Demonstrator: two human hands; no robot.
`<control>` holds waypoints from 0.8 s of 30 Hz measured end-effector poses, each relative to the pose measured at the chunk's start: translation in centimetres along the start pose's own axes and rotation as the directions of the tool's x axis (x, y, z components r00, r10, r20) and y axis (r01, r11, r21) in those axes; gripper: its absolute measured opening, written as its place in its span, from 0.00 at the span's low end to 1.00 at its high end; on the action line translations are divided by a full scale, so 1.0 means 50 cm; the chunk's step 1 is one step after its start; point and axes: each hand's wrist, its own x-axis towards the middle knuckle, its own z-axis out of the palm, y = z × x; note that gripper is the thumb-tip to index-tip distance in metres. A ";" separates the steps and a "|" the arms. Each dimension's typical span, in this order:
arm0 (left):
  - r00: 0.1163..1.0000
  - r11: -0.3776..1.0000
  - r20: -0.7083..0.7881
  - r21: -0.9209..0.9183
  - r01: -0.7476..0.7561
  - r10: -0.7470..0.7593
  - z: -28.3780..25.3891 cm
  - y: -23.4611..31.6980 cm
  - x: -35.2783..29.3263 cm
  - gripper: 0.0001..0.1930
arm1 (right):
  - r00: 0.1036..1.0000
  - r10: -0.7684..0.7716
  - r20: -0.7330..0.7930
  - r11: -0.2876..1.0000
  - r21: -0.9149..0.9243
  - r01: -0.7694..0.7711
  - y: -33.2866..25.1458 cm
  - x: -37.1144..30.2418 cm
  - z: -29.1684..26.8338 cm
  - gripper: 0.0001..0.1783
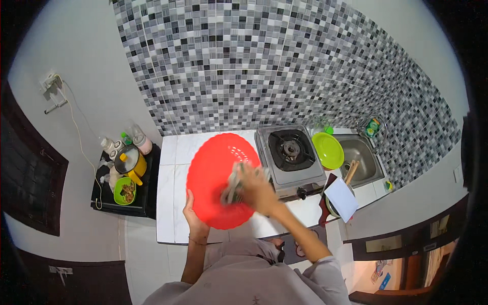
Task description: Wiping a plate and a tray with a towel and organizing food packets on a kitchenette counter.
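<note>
A large red oval tray (213,162) with a scalloped rim is held up over the front of the white tiled counter. My left hand (195,223) grips its lower left edge, thumb on the upper face and the other fingers hidden beneath. Against the tray's right half, my right hand (256,192) is closed on a crumpled greyish cloth (234,189). Motion blurs both that hand and the cloth, and they cover part of the tray's surface.
Right of the tray stands a single-burner gas stove (291,152). Beyond it are a lime-green plate (328,151), a steel sink (363,157) and a white board (341,199). At left, a black stand (147,195) carries a yellow pot (133,163) and a green bowl of food (120,197).
</note>
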 end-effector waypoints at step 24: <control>0.898 0.893 -0.206 0.321 -0.315 0.390 -0.440 0.187 0.396 0.23 | 0.929 0.367 0.051 0.303 0.937 -0.171 -0.070 -0.120 0.084 0.27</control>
